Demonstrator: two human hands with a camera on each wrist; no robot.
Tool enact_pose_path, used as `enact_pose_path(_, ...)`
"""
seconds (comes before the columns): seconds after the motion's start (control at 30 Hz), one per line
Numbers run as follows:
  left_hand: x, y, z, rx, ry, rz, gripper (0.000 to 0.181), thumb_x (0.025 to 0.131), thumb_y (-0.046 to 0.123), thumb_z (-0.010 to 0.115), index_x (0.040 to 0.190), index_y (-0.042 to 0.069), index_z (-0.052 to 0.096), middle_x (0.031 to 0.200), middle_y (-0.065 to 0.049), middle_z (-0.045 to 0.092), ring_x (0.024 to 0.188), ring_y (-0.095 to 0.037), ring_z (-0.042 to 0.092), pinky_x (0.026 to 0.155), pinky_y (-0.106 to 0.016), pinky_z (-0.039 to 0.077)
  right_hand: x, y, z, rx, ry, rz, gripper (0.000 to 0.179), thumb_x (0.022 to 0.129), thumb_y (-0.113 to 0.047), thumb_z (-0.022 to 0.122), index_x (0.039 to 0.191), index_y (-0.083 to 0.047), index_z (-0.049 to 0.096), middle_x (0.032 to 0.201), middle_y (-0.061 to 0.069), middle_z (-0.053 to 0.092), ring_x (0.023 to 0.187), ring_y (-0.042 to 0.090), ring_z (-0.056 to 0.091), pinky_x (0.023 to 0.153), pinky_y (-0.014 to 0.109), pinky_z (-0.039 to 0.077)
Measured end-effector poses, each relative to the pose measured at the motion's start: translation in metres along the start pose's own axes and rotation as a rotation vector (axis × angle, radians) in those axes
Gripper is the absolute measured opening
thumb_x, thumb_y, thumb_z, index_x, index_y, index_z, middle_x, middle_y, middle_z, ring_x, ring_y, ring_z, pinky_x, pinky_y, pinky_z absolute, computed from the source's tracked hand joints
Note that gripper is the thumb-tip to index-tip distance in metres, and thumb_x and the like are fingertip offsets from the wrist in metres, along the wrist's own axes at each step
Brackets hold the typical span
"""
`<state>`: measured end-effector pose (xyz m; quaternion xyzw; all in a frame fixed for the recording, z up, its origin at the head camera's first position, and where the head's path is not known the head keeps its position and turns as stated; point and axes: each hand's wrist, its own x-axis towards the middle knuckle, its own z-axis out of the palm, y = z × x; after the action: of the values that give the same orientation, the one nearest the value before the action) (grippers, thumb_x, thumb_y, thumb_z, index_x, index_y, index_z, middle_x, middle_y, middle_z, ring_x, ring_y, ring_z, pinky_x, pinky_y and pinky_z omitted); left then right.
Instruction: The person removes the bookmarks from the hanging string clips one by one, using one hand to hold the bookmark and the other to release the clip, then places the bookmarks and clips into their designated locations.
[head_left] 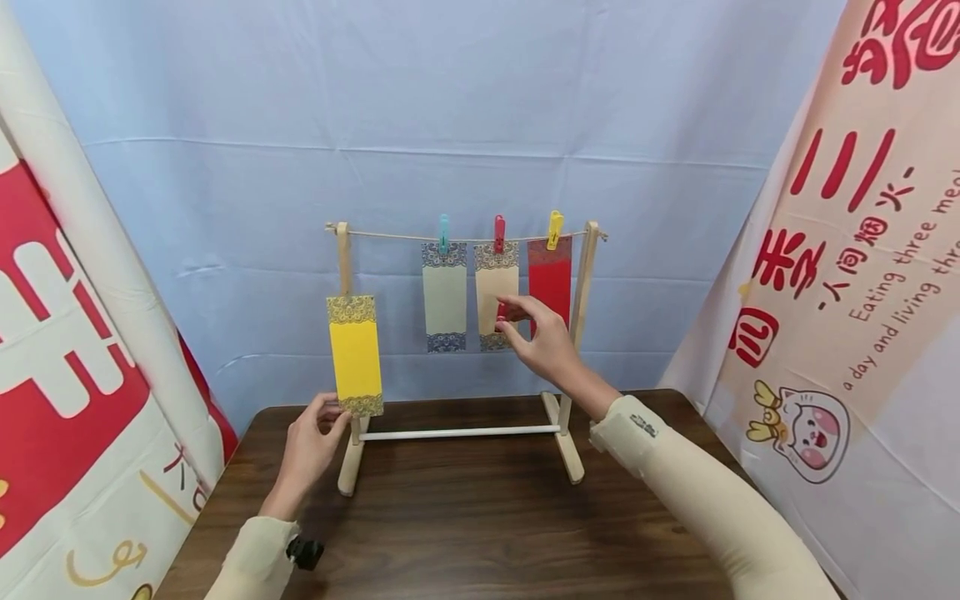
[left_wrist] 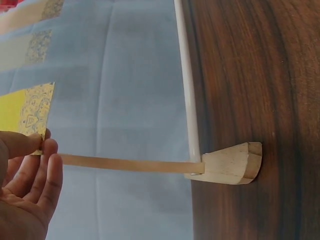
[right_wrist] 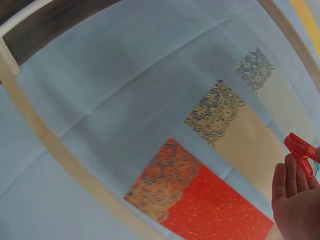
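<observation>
My left hand (head_left: 313, 437) pinches the lower corner of a yellow card (head_left: 356, 358) with patterned ends, holding it upright in front of the rack's left post. The left wrist view shows the thumb and fingers on the card's patterned end (left_wrist: 37, 107). Between thumb and fingers my right hand (head_left: 546, 343) holds a red clothespin (right_wrist: 299, 150), which overlaps the hanging beige card (head_left: 495, 283) in the head view. A pale green card (head_left: 446, 296) and a red card (head_left: 550, 275) hang beside the beige one.
A string (head_left: 390, 236) runs between two wooden posts (head_left: 587, 275). On it sit a blue clothespin (head_left: 444, 233), another red clothespin (head_left: 499, 234) and a yellow clothespin (head_left: 554, 230). A white bar (head_left: 461, 433) joins the rack's feet on the dark wooden table (head_left: 480, 517).
</observation>
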<state>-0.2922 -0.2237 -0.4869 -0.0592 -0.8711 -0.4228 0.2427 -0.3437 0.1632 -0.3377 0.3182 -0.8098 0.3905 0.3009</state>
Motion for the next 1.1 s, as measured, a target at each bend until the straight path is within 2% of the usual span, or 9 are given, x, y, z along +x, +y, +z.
enact_pose_path(0.1, -0.003, -0.001, -0.002, 0.008, 0.01, -0.004, 0.029, 0.103, 0.007, 0.074, 0.131, 0.002, 0.065, 0.11, -0.016, 0.079, 0.099, -0.032, 0.075, 0.088, -0.045, 0.06, -0.006, 0.003, -0.002, -0.003, 0.008, 0.021, 0.047, 0.096, -0.006, 0.082, 0.14, -0.002, 0.067, 0.116, 0.012, 0.076, 0.105, 0.026, 0.073, 0.074, 0.046, 0.059)
enact_pose_path(0.27, -0.008, -0.002, -0.004, 0.014, 0.028, -0.008, 0.03, 0.102, 0.006, 0.075, 0.13, 0.002, 0.066, 0.106, -0.013, 0.079, 0.097, -0.031, 0.075, 0.087, -0.044, 0.06, -0.013, 0.009, -0.004, 0.053, 0.024, 0.06, 0.047, 0.094, 0.0, 0.082, 0.138, 0.0, 0.065, 0.115, 0.014, 0.075, 0.105, 0.029, 0.072, 0.087, 0.061, 0.06)
enact_pose_path(0.5, -0.015, -0.007, -0.007, 0.01, 0.026, -0.017, 0.03, 0.103, 0.006, 0.074, 0.131, 0.002, 0.065, 0.108, -0.015, 0.078, 0.099, -0.033, 0.074, 0.09, -0.054, 0.06, -0.026, 0.016, -0.01, 0.097, 0.031, 0.076, 0.043, 0.095, 0.002, 0.081, 0.135, 0.001, 0.065, 0.109, 0.012, 0.075, 0.098, 0.025, 0.072, 0.08, 0.041, 0.063)
enact_pose_path(0.63, -0.019, -0.011, -0.009, 0.025, 0.036, -0.017, 0.03, 0.102, 0.006, 0.074, 0.13, 0.002, 0.065, 0.107, -0.014, 0.078, 0.099, -0.033, 0.074, 0.089, -0.05, 0.061, -0.036, 0.022, -0.012, 0.095, 0.03, 0.084, 0.043, 0.095, 0.003, 0.08, 0.135, 0.001, 0.064, 0.11, 0.012, 0.074, 0.101, 0.026, 0.072, 0.087, 0.054, 0.062)
enact_pose_path(0.73, -0.022, -0.013, -0.011, 0.027, 0.038, -0.026, 0.029, 0.102, 0.006, 0.075, 0.129, 0.002, 0.066, 0.106, -0.013, 0.078, 0.098, -0.032, 0.074, 0.087, -0.047, 0.061, -0.046, 0.028, -0.013, 0.087, 0.032, 0.093, 0.043, 0.095, 0.003, 0.08, 0.135, 0.002, 0.064, 0.111, 0.012, 0.074, 0.102, 0.027, 0.072, 0.093, 0.058, 0.059)
enact_pose_path(0.97, -0.027, -0.018, -0.015, 0.029, 0.039, -0.045, 0.028, 0.102, 0.007, 0.075, 0.128, 0.003, 0.066, 0.106, -0.014, 0.078, 0.097, -0.03, 0.074, 0.085, -0.041, 0.06, -0.064, 0.037, -0.015, 0.065, 0.058, 0.097, 0.043, 0.094, 0.002, 0.082, 0.133, -0.002, 0.066, 0.112, 0.012, 0.075, 0.102, 0.027, 0.074, 0.094, 0.045, 0.059)
enact_pose_path(1.1, -0.03, -0.023, -0.017, 0.043, 0.038, -0.041, 0.028, 0.101, 0.007, 0.076, 0.127, 0.003, 0.067, 0.106, -0.013, 0.078, 0.094, -0.025, 0.074, 0.082, -0.033, 0.059, -0.073, 0.04, -0.017, 0.067, 0.075, 0.096, 0.044, 0.093, 0.003, 0.082, 0.133, 0.001, 0.066, 0.112, 0.014, 0.075, 0.101, 0.029, 0.073, 0.094, 0.048, 0.059)
